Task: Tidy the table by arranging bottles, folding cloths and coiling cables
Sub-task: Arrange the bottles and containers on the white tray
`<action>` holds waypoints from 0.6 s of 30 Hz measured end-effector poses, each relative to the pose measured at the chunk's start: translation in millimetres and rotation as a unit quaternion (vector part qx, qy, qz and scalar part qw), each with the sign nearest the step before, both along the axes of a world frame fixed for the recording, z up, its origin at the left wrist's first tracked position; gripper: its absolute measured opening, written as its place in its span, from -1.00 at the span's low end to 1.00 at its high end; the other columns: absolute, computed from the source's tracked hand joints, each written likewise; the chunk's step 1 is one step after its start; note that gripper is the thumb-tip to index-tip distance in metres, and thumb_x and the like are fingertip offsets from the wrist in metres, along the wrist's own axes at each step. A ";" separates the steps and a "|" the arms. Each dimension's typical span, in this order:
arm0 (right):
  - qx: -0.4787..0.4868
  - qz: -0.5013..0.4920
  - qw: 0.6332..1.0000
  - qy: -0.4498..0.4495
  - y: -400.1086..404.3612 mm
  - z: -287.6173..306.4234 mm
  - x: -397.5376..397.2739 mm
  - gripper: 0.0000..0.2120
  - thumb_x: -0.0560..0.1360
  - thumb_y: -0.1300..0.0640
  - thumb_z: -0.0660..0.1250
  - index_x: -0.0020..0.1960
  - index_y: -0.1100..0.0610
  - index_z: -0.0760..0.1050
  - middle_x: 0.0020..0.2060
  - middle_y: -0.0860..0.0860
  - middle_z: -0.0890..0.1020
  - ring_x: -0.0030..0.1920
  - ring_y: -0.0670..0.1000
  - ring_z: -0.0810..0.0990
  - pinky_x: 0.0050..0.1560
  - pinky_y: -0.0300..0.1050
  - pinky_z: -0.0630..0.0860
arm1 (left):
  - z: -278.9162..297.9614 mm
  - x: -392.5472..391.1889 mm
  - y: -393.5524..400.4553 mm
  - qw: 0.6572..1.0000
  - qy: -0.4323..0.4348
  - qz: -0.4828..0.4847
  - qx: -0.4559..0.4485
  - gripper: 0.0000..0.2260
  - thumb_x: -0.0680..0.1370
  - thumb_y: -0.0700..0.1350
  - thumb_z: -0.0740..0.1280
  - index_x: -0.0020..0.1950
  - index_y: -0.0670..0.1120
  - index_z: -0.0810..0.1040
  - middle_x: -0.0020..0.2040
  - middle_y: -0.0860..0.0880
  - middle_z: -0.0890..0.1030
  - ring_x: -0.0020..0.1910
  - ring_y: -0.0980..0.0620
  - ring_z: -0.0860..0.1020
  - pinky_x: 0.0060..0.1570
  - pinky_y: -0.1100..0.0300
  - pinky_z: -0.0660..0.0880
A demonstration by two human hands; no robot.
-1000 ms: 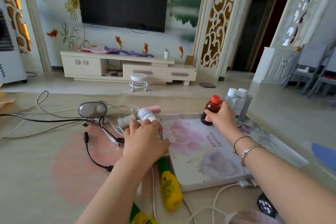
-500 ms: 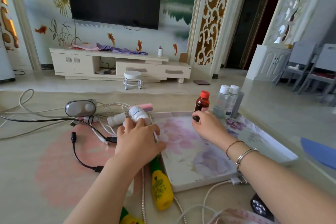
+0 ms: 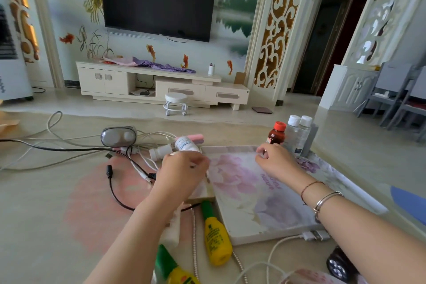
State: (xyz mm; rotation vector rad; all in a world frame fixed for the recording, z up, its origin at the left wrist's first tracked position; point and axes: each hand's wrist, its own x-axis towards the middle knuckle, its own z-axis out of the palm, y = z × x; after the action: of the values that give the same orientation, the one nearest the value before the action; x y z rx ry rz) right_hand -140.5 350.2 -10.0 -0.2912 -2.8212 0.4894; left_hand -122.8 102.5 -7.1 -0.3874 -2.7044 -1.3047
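Note:
My left hand (image 3: 182, 173) grips a white labelled bottle (image 3: 185, 144) at the left rim of the floral tray (image 3: 265, 212). My right hand (image 3: 275, 161) hovers over the tray's far part, fingers loosely bent and holding nothing. Just beyond it a brown bottle with a red cap (image 3: 276, 135) stands upright beside two clear white-capped bottles (image 3: 297, 137). A small white bottle (image 3: 160, 152) lies on its side left of my left hand. Two yellow bottles with green caps (image 3: 216, 240) (image 3: 177, 271) lie near the tray's front left corner.
Tangled white cables and a black cable (image 3: 115, 188) spread over the table's left half around a grey oval case (image 3: 118, 136). A bead chain (image 3: 195, 237) runs between the yellow bottles. A white plug (image 3: 315, 235) and a black object (image 3: 338, 265) lie by the tray's front.
My right hand has let go of the brown bottle, left standing by the clear bottles, and pulled back over the tray. My left hand keeps its grip on the white bottle.

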 end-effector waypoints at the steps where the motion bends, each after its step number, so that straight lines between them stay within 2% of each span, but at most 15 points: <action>1: -0.016 0.012 1.000 0.013 -4.8 3.0 -1.3 -0.84 0.54 0.09 0.22 0.09 0.04 0.50 -0.01 0.01 0.51 -0.04 0.04 0.54 -0.01 -0.07 0.51 | 3.3 -0.7 -1.8 0.997 -0.003 0.005 0.081 -0.86 0.55 0.01 0.28 -0.08 0.14 0.64 -0.10 0.10 0.63 -0.13 0.06 0.55 -0.28 0.32 0.42; 3: -0.047 0.064 0.996 0.049 -31.7 12.3 -11.6 -0.90 0.53 0.16 0.25 0.00 0.01 0.49 -0.03 0.01 0.56 -0.10 -0.04 0.54 -0.08 -0.20 0.49 | 13.0 -1.5 -20.8 0.983 0.022 0.049 0.173 -0.85 0.54 -0.09 0.29 -0.11 0.03 0.66 -0.14 0.13 0.64 -0.23 0.12 0.57 -0.38 0.36 0.41; 5: -0.072 0.128 0.986 0.079 -68.8 24.6 -22.1 -0.88 0.54 0.21 0.26 0.01 0.03 0.51 -0.06 -0.01 0.57 -0.17 -0.15 0.49 -0.21 -0.36 0.39 | 20.2 -1.8 -44.8 0.965 0.047 0.105 0.234 -0.84 0.52 -0.13 0.28 -0.12 -0.03 0.65 -0.18 0.12 0.64 -0.20 0.19 0.55 -0.33 0.34 0.39; 7: -0.106 0.174 0.975 0.091 -107.3 35.1 -30.7 -0.87 0.55 0.19 0.27 0.08 0.05 0.51 -0.06 -0.06 0.56 -0.15 -0.17 0.49 -0.20 -0.41 0.37 | 19.5 -6.4 -66.6 0.946 0.052 0.166 0.274 -0.84 0.51 -0.14 0.27 -0.16 -0.06 0.65 -0.25 0.10 0.63 -0.25 0.17 0.53 -0.31 0.31 0.38; 10: -0.121 0.245 0.960 0.058 -169.3 41.9 -46.2 -0.72 0.54 0.07 0.32 0.24 0.00 0.44 0.08 -0.05 0.50 0.05 -0.06 0.50 -0.05 -0.31 0.41 | 7.9 -17.7 -103.0 0.904 0.025 0.270 0.329 -0.84 0.49 -0.17 0.26 -0.12 -0.13 0.63 -0.28 -0.01 0.61 -0.27 0.03 0.51 -0.32 0.21 0.36; 12: -0.063 0.297 0.953 0.023 -203.1 40.9 -57.0 -0.54 0.50 0.00 0.36 0.37 -0.06 0.33 0.23 -0.01 0.42 0.26 -0.02 0.40 0.21 -0.15 0.38 | -1.3 -26.2 -121.7 0.868 0.006 0.318 0.381 -0.84 0.51 -0.19 0.24 -0.04 -0.18 0.60 -0.22 -0.02 0.59 -0.22 0.01 0.52 -0.30 0.23 0.36; 14: -0.018 0.326 0.945 -0.010 -229.1 37.6 -66.7 -0.39 0.46 -0.02 0.40 0.43 -0.11 0.23 0.35 0.01 0.34 0.38 0.02 0.30 0.37 -0.04 0.29 | -8.7 -32.6 -131.9 0.845 -0.010 0.351 0.404 -0.84 0.52 -0.20 0.24 0.00 -0.19 0.58 -0.17 -0.04 0.58 -0.17 -0.02 0.52 -0.21 0.18 0.37; 18: 0.064 0.326 0.943 -0.011 -264.4 24.1 -87.6 -0.30 0.41 0.01 0.44 0.45 -0.09 0.18 0.39 -0.02 0.32 0.36 0.07 0.34 0.33 0.05 0.36 | -13.9 -39.5 -136.0 0.839 -0.021 0.358 0.409 -0.87 0.52 -0.21 0.24 -0.01 -0.16 0.56 -0.17 -0.01 0.56 -0.15 -0.01 0.49 -0.15 0.20 0.31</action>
State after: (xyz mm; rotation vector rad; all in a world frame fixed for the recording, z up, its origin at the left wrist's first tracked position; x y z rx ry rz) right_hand -228.1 85.7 14.1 0.6890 -2.9022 0.4176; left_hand -162.3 -33.4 -21.0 0.6699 -1.6990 -1.9419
